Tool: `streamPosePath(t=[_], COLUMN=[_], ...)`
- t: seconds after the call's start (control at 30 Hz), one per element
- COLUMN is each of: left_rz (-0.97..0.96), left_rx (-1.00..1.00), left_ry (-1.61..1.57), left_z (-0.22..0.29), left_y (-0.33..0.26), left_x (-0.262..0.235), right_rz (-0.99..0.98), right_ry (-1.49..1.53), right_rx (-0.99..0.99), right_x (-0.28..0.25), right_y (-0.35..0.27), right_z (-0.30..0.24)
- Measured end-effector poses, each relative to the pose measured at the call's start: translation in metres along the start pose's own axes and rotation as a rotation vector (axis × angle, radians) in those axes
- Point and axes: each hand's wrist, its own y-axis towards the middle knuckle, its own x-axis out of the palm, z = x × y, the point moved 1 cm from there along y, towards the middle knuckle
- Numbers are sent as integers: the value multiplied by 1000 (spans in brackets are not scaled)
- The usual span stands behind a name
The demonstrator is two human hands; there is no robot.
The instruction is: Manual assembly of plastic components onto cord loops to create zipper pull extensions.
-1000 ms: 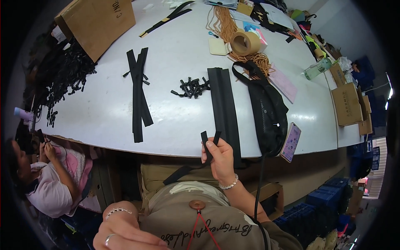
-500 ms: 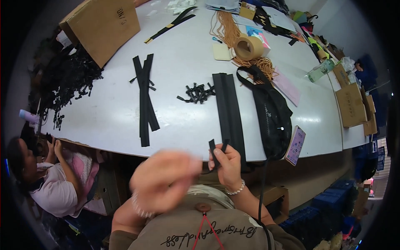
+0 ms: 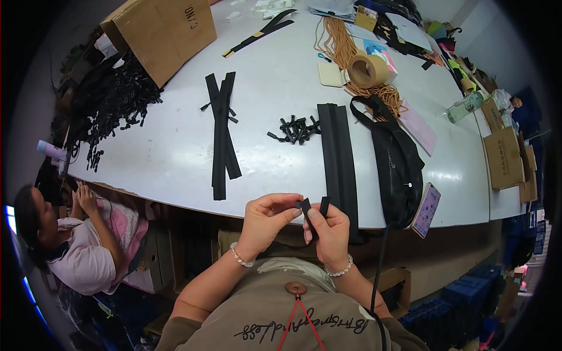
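Head view, from where I stood: R hand (image 3: pixel 332 234) had the black strip (image 3: pixel 308 219) clamped btwn thumb + bent fingers at near edge of table (image 3: pixel 170 158), 2 ends poking up. Couldn't tell if 1 folded pc or 2. L hand (image 3: pixel 266 225) was right beside it, thumb + forefinger tips drawn tog at the L end; too small to tell if they gripped strip or some other dark bit.

Status: pc looked mid-work, in hand, not set down. Crossed strips (image 3: pixel 219 140) lay aside w/ small bits sticking out; done or not, n/c. Loose black pulls (image 3: pixel 297 130) sat in a pile, wide black strips (image 3: pixel 338 158) flat next to it, neither hand on them. Total qty left: unknown.

Around: black bag (image 3: pixel 398 164) + phone (image 3: pixel 426 210) crowded R side, phone at table edge. Black cable (image 3: pixel 380 269) hung near R forearm, poss snag imo. Tape roll (image 3: pixel 367 71) + tan cord (image 3: pixel 336 44) further back. Cardboard box (image 3: pixel 167 41) far L. Co-worker (image 3: pixel 88 257) sat L, well apart, not in the way.
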Motion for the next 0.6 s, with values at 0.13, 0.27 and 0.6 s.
streamPosePath(t=[0.13, 0.27, 0.6], left_rz=[-7, 45, 4], left_rx=[-40, -13, -112], left_ry=[94, 253, 79], left_z=[-3, -7, -11], left_y=[-4, -7, -3], left_x=[1, 5, 3], right_rz=[36, 67, 130], right_ry=[27, -71, -119], right_rx=[-42, -72, -92], right_x=[1, -4, -5], right_y=[4, 7, 11], right_z=[-1, 6, 7])
